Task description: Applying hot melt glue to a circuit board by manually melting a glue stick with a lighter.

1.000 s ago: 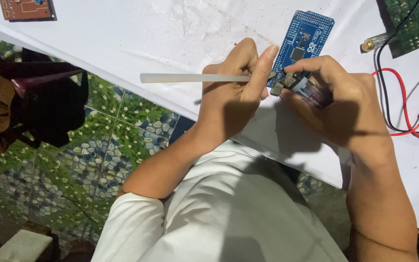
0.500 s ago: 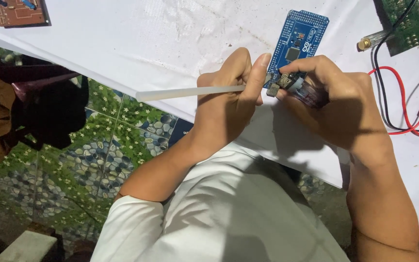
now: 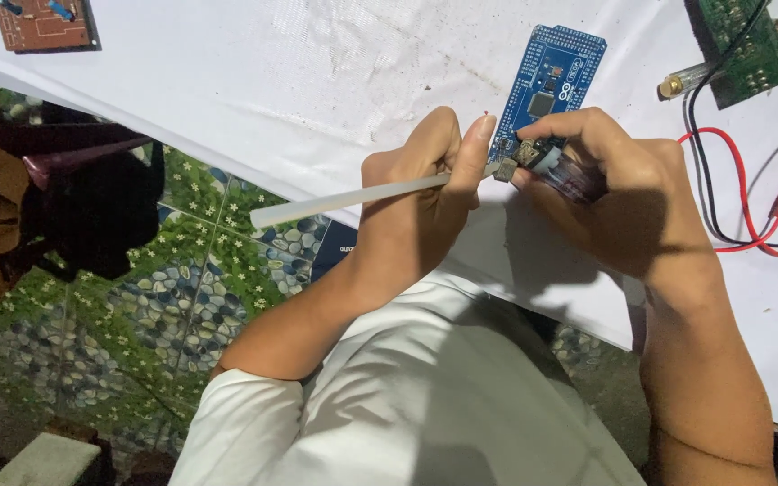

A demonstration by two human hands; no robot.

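Note:
My left hand [image 3: 425, 193] grips a long pale glue stick [image 3: 344, 200] that points right, its tip meeting the head of a small lighter [image 3: 556, 171]. My right hand [image 3: 628, 202] is closed around that lighter, thumb on its metal top. Both hands hover just over the near end of a blue microcontroller board [image 3: 551, 85] lying on the white table cover [image 3: 299, 81]. No flame is visible.
A brown copper circuit board [image 3: 42, 22] lies at the far left of the table. A green circuit board [image 3: 749, 45] and a metal-tipped tool [image 3: 695, 79] sit top right, with red and black probe leads [image 3: 740, 238] running along the right. Patterned floor tiles show below the table edge.
The glue stick has tilted, its free end dropping lower left. Both hands have stayed together over the blue board's near end.

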